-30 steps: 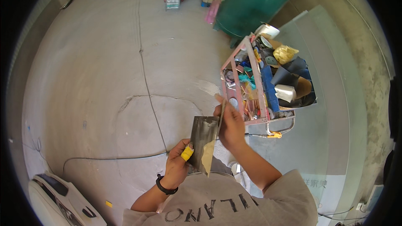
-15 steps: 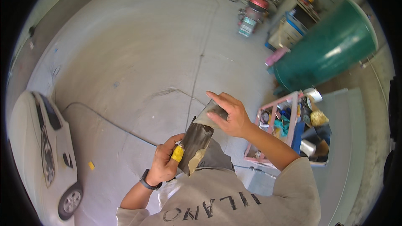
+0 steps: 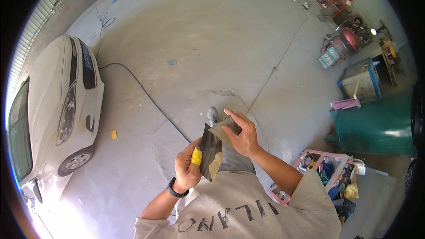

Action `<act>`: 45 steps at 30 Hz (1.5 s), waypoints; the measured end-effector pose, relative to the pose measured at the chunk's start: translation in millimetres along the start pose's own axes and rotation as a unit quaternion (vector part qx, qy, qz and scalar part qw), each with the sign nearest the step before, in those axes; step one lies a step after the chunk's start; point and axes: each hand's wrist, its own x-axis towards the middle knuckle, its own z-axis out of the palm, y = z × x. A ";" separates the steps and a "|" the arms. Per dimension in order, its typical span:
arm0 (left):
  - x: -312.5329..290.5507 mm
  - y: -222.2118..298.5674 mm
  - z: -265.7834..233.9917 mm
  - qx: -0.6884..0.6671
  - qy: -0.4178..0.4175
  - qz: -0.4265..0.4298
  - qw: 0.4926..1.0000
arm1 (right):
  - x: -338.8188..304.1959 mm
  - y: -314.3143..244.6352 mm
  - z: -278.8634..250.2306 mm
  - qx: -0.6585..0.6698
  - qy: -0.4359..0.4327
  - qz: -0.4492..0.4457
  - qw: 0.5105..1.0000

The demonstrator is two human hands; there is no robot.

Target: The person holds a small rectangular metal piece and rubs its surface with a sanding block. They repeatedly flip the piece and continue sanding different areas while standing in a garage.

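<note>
My left hand (image 3: 187, 168) grips a dark, flat putty board (image 3: 210, 148) by its left side. Something yellow (image 3: 196, 156) is wrapped at the thumb of that hand; whether it is tape or a glove piece I cannot tell. A lump of beige putty (image 3: 215, 165) sits on the board's lower right part. Above it, my right hand (image 3: 244, 136) pinches a flat greyish putty spreader (image 3: 225, 129) between thumb and fingers. The spreader's lower left edge meets or overlaps the board's upper end.
A white car (image 3: 66, 93) stands at the left, with a dark hose (image 3: 146, 95) across the floor beside it. A yellow block (image 3: 114, 134) lies near its wheel. At right are a pink-framed cart (image 3: 305, 154) of supplies, a green drum (image 3: 376, 126) and a red-topped machine (image 3: 348, 40).
My view has turned left, so the car shows more fully and the drum and cart sit farther right. Both hands keep their holds; the spreader remains at the board's upper end.
</note>
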 end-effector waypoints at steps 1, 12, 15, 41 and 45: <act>20.0 -2.9 -1.8 0.012 0.004 -0.001 1.000 | 18.2 10.2 3.6 0.017 0.001 0.005 1.000; 262.1 7.9 -7.7 0.115 0.067 0.038 0.990 | 214.7 59.4 0.4 0.059 0.016 0.106 0.993; 311.3 19.0 -20.2 0.147 0.098 0.019 0.984 | 261.3 53.9 9.1 0.064 0.028 0.073 0.995; 631.7 108.2 -406.2 -0.130 0.266 0.021 0.955 | 677.5 -53.0 246.5 0.259 -0.136 0.064 0.954; 671.5 118.0 -445.9 -0.405 0.111 -0.077 0.904 | 783.6 -45.3 279.8 0.529 -0.075 0.179 0.826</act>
